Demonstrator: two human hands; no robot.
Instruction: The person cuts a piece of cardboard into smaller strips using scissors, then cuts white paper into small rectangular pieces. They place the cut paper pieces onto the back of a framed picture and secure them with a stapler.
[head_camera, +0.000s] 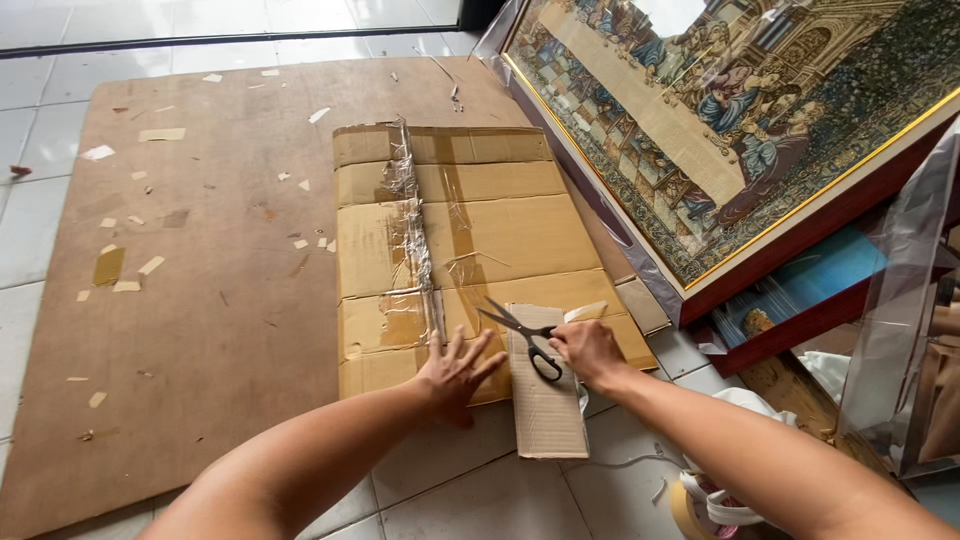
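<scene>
A flattened cardboard box with strips of clear tape lies on a large brown board. My left hand presses flat on its near edge, fingers spread. A narrow cardboard strip lies over the box's near right corner and onto the tiles. Black-handled scissors rest open on that strip, blades pointing left. My right hand sits on the strip right beside the scissor handles, fingers curled, touching them.
A large framed tapestry picture in clear plastic wrap leans at the right, over another wrapped frame. A tape roll and white bag lie near my right arm. Paper scraps dot the board. White floor tiles surround it.
</scene>
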